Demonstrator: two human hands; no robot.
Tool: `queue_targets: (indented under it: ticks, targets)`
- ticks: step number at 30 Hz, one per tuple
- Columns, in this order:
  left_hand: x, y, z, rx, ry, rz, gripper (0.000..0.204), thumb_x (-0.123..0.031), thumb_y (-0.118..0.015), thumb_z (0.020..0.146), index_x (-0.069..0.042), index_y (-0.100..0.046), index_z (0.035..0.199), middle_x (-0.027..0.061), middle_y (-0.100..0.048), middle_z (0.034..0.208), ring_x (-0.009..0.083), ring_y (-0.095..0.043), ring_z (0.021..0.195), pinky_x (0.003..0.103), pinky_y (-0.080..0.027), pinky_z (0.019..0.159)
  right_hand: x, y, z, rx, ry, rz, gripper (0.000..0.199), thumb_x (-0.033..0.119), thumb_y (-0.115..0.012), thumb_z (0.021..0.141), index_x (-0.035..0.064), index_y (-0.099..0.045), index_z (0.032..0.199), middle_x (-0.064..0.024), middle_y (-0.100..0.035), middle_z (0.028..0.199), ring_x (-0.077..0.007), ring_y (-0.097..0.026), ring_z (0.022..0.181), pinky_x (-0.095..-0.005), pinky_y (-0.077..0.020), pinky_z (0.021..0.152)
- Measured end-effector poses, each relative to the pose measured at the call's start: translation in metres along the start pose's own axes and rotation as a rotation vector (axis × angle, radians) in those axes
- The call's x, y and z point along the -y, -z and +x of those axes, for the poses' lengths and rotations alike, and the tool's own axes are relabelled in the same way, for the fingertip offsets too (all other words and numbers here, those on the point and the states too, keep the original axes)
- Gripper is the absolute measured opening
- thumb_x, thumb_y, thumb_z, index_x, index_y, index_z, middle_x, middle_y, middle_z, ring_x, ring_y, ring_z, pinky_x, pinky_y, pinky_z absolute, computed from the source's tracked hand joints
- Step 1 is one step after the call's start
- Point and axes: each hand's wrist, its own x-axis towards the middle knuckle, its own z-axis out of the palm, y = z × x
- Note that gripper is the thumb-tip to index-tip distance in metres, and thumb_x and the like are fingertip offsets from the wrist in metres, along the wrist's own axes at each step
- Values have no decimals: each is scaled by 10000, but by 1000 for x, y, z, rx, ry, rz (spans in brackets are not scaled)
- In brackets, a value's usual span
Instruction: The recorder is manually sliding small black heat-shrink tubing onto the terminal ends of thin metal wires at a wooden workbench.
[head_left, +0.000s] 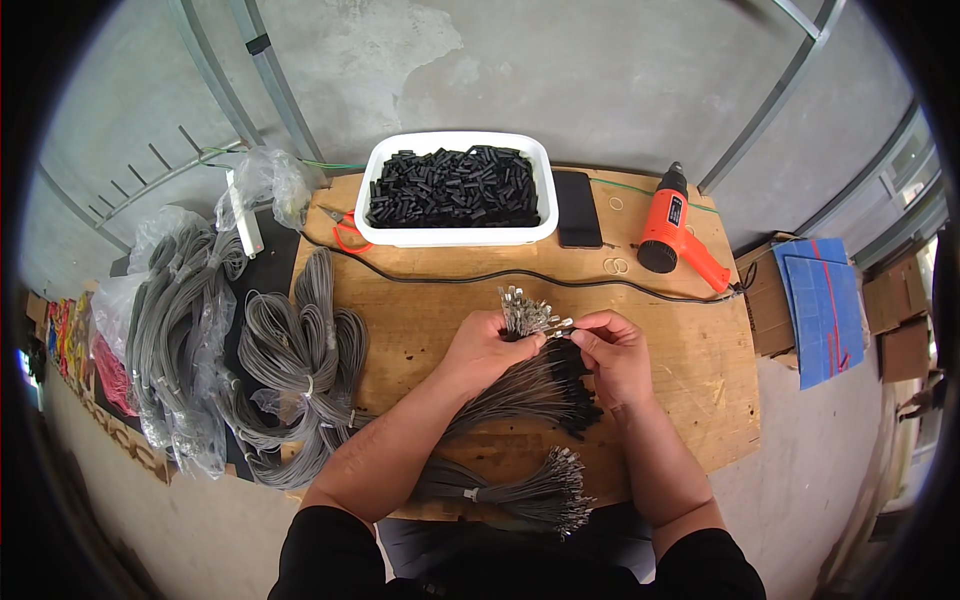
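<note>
Together, left hand (487, 350) grips wire bundle (520, 385); right hand (612, 352) pinches a terminal (560, 327).

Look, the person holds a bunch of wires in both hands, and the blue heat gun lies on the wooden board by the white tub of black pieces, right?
Nearly. The heat gun is orange, not blue, as the head view shows. The rest holds: both the left hand and right hand hold the bunch of wires, and the gun lies on the wooden board by the white tub of black pieces.

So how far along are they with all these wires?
Done, it seems: wires in the held bundle already carry black sleeves. In hand: the left hand grips that bundle while the right hand works one terminal. Left: a tied bundle with bare terminals, grey coils, and a full tub of sleeves.
</note>
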Motion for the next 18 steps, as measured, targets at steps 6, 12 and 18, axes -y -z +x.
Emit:
queue_targets:
  ticks: [6, 12, 18]
  targets:
    - [2, 2, 1, 46, 6, -16, 82, -76, -712, 895, -3, -674, 891, 6, -643, 789, 72, -564, 709, 232, -456, 664, 0, -1, 0, 40, 52, 0, 121, -67, -678, 887, 13, -695, 975, -59, -719, 905, -34, -480, 610, -182, -393, 546]
    - [2, 2, 1, 53, 3, -20, 78, -69, -709, 893, 1, -674, 897, 6, -644, 786, 72, -565, 712, 233, -459, 668, 1, -1, -1, 33, 44, -24, 119, -69, -674, 889, 17, -701, 967, -66, -731, 966, -33, -488, 621, -183, -403, 552]
    - [1, 1, 1, 5, 32, 26, 95, -61, -725, 882, 10, -685, 931, 14, -662, 808, 74, -587, 730, 230, -479, 685, 3, -2, -3, 14, 18, -83, 124, -68, -682, 880, 14, -704, 971, -41, -709, 877, -31, -483, 608, -178, -387, 541]
